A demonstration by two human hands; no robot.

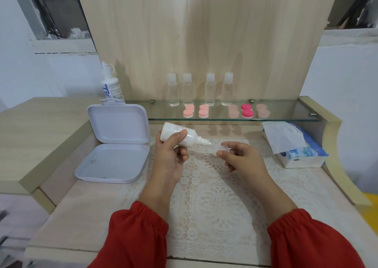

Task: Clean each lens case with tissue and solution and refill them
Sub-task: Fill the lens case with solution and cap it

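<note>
My left hand [171, 155] grips a white solution bottle [180, 134], tipped on its side with the nozzle pointing right. My right hand [243, 159] pinches a small clear cap [225, 147] just right of the nozzle tip. Several lens cases stand on the glass shelf [286, 117]: two light pink ones [188, 111] [203, 111], two pale ones [233, 111] [262, 111] and a bright pink one [247, 110]. A tissue pack [294, 145] lies at the right with a tissue sticking out.
An open white plastic box [114, 142] sits at the left, lid raised. A second solution bottle [110, 83] stands behind it. Several clear bottles [173, 89] line the back of the shelf. A lace mat [214, 196] covers the tabletop.
</note>
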